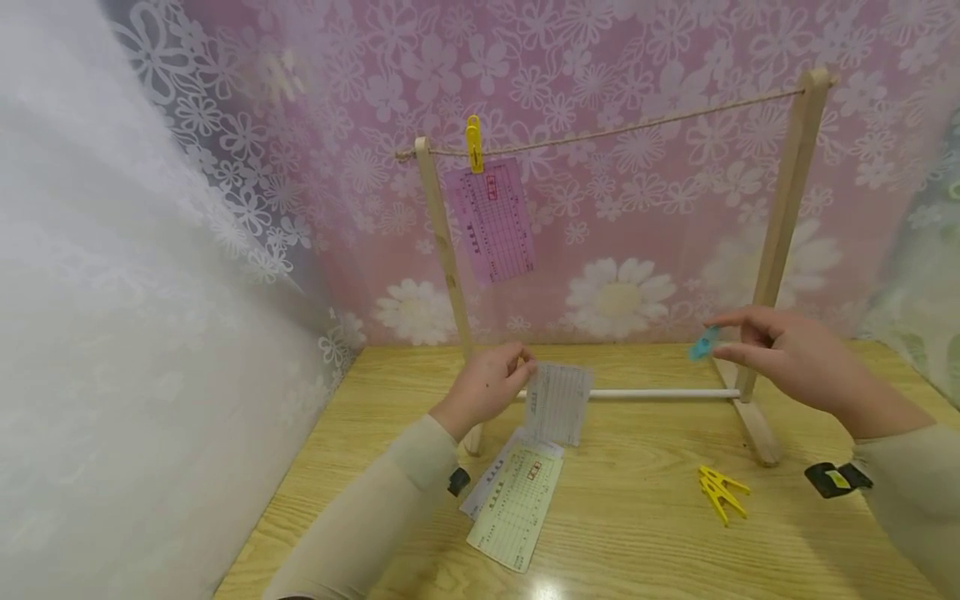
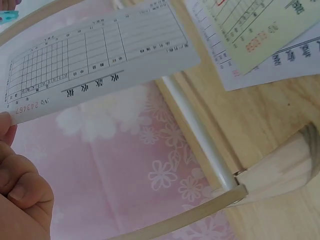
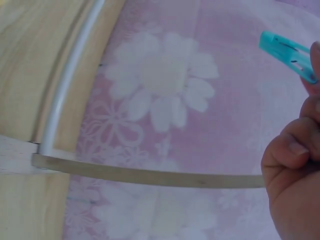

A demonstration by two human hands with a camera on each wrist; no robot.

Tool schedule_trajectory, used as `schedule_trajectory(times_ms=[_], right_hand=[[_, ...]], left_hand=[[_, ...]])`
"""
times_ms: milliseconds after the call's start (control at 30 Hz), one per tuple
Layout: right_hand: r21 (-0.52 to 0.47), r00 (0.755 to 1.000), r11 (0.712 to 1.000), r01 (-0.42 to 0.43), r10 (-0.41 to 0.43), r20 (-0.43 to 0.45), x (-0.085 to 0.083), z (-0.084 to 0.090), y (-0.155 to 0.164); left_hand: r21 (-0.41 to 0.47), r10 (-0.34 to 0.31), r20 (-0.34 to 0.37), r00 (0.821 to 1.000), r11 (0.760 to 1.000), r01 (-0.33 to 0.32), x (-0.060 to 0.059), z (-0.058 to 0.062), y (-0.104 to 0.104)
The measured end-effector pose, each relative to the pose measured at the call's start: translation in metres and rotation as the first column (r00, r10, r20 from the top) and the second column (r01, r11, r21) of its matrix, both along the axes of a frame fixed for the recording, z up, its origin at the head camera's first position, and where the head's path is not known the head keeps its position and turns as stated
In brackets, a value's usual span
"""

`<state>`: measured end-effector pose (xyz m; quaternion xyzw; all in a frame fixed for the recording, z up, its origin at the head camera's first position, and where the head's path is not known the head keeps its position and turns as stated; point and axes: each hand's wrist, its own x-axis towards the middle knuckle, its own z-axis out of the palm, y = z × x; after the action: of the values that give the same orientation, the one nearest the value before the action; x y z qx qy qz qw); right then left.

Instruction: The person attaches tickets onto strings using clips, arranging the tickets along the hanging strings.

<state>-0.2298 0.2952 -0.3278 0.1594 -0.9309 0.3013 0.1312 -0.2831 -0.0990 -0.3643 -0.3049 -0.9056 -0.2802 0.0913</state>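
Observation:
My left hand (image 1: 491, 385) pinches a white printed slip (image 1: 558, 402) by its edge, lifted just above the table in front of the rack's white bottom rod (image 1: 660, 393); the left wrist view shows the slip (image 2: 95, 60) held at my fingertips. My right hand (image 1: 780, 354) holds a small turquoise clothespin (image 1: 705, 342) between thumb and fingers, near the rack's right post; the clothespin (image 3: 287, 54) shows again in the right wrist view. A wooden drying rack (image 1: 787, 208) carries a string line (image 1: 637, 127), where a yellow clothespin (image 1: 474, 143) holds a pink slip (image 1: 492, 220).
A yellowish slip (image 1: 517, 504) lies over another white slip (image 1: 491, 479) on the wooden table (image 1: 637, 533). Yellow clothespins (image 1: 720, 490) lie at front right. A flowered pink backdrop (image 1: 622, 275) stands behind and a white sheet (image 1: 112, 333) closes the left side.

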Motion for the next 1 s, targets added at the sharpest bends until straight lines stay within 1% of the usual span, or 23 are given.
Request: schedule_trajectory(times_ms=[133,267,500,667,767,933,1000], right_hand=[[0.039,0.999,0.999,0.006,-0.004,-0.048,-0.003,0.013,-0.007],[0.07,0.996,0.997,0.013,-0.007,-0.09,-0.007,0.024,-0.012],[0.123,0.996,0.992,0.007,0.004,-0.093,-0.011,0.046,-0.023],[0.121,0.993,0.993,-0.011,0.025,-0.117,-0.014,0.063,-0.033],[0.112,0.992,0.994,-0.015,0.029,-0.123,-0.016,0.071,-0.037],[0.098,0.993,0.995,-0.016,0.027,-0.115,-0.018,0.083,-0.043],[0.102,0.991,0.995,-0.018,0.031,-0.127,-0.02,0.088,-0.046]], left_hand=[[0.013,-0.014,-0.054,0.998,1.0,0.014,-0.004,0.009,0.0],[0.011,-0.012,-0.09,0.996,1.0,0.014,-0.006,0.02,0.002],[0.042,0.025,-0.067,0.997,0.999,-0.022,-0.008,0.041,0.003],[0.064,0.037,-0.097,0.995,0.997,-0.031,-0.009,0.053,0.002],[0.069,0.033,-0.12,0.992,0.997,-0.024,-0.008,0.059,0.002],[0.051,0.038,-0.177,0.984,0.998,-0.029,-0.009,0.07,0.004],[0.044,0.043,-0.185,0.982,0.998,-0.036,-0.009,0.075,0.005]])
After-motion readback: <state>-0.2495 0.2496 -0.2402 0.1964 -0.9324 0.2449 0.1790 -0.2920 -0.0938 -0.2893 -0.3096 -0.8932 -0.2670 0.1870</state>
